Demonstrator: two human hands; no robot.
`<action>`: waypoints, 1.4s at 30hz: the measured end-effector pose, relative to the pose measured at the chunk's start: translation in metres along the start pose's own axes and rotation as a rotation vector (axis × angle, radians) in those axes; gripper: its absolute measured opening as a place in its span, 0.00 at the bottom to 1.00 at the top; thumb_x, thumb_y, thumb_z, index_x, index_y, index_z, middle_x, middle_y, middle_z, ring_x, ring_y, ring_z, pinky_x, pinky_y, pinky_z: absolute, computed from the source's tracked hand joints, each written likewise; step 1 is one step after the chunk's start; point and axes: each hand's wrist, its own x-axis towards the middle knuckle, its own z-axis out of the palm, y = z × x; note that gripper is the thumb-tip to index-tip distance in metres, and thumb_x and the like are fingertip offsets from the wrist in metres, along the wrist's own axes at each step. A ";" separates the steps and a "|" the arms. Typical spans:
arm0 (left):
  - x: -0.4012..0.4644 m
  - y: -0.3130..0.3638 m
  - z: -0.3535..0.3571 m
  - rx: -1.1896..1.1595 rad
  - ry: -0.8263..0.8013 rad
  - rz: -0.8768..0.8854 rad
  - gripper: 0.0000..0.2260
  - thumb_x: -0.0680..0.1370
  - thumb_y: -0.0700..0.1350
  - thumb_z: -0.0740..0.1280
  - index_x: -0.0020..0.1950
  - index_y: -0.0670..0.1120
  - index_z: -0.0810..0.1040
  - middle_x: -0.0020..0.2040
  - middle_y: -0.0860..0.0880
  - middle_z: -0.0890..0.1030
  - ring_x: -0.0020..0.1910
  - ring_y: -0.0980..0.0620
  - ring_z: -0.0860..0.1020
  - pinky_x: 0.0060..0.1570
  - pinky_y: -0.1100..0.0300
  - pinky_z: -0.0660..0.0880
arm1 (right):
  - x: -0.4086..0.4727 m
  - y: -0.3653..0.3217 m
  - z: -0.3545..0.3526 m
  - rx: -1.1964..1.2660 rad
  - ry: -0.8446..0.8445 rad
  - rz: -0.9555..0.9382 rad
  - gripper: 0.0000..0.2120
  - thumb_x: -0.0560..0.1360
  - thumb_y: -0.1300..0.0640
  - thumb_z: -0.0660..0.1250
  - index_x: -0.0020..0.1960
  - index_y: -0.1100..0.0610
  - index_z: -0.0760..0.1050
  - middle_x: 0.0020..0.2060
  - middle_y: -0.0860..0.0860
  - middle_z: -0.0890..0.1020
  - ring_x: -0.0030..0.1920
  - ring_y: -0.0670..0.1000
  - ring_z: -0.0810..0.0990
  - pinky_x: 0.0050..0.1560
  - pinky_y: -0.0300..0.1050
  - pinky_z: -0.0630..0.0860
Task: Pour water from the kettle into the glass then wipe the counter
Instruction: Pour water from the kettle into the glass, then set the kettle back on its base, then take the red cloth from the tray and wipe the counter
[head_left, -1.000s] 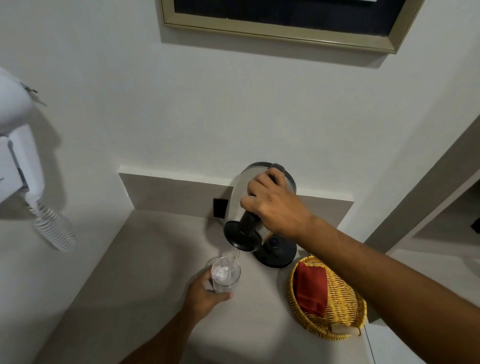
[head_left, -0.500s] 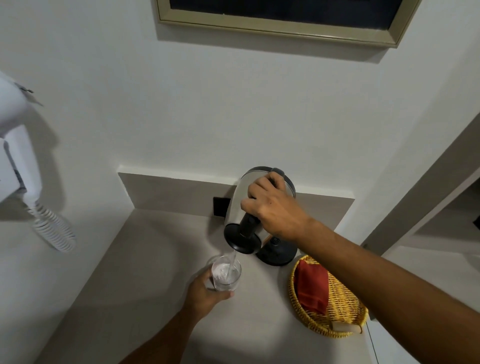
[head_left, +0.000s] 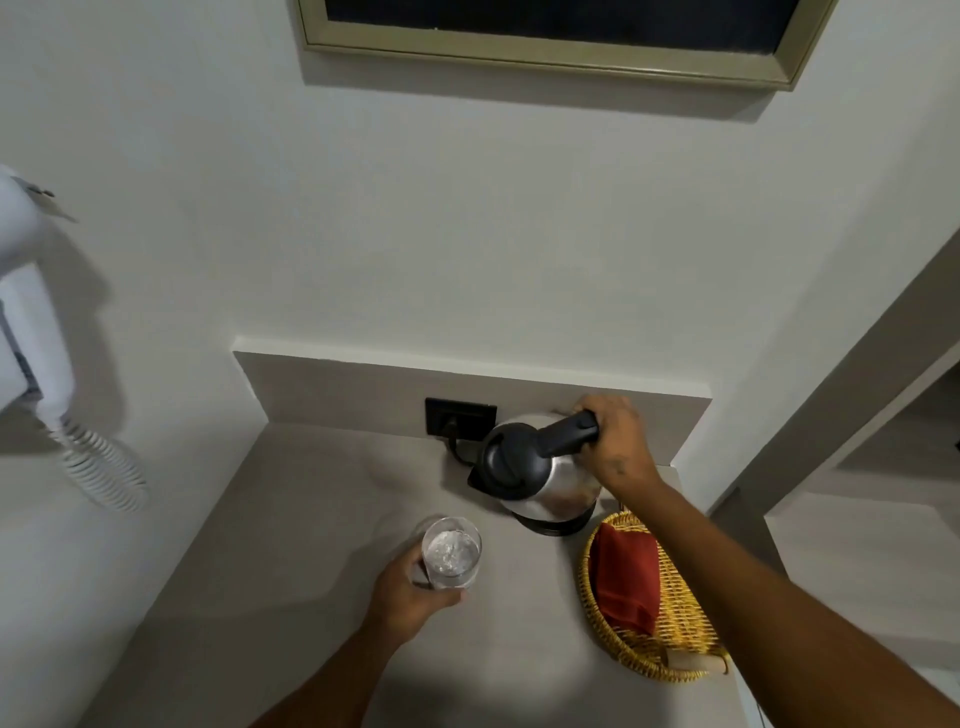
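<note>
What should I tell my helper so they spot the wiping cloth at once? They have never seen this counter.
Start at the grey counter below the framed picture, then go to the upright steel kettle at its back. Just in front and to the right of the kettle is a yellow wicker basket. The cloth lies folded inside it, the only dark red thing there.
</note>
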 end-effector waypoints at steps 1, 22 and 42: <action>-0.001 0.001 -0.001 0.000 -0.002 -0.005 0.33 0.60 0.38 0.88 0.63 0.48 0.84 0.54 0.45 0.88 0.50 0.47 0.86 0.48 0.62 0.81 | 0.000 0.009 0.000 0.062 0.020 0.072 0.15 0.62 0.76 0.69 0.38 0.57 0.78 0.34 0.50 0.77 0.39 0.53 0.75 0.36 0.40 0.70; -0.010 0.013 -0.012 0.154 -0.105 0.032 0.36 0.57 0.49 0.86 0.62 0.64 0.79 0.52 0.62 0.88 0.54 0.58 0.86 0.52 0.68 0.80 | -0.028 0.074 0.034 0.337 0.334 0.768 0.24 0.69 0.63 0.73 0.62 0.53 0.70 0.61 0.56 0.71 0.62 0.58 0.71 0.63 0.57 0.72; -0.019 -0.020 -0.019 0.996 -0.078 0.360 0.52 0.69 0.76 0.61 0.80 0.38 0.67 0.82 0.37 0.67 0.82 0.35 0.64 0.80 0.38 0.54 | -0.139 0.097 0.095 -0.275 -0.106 0.724 0.25 0.76 0.45 0.67 0.69 0.53 0.66 0.67 0.63 0.65 0.64 0.67 0.67 0.62 0.65 0.69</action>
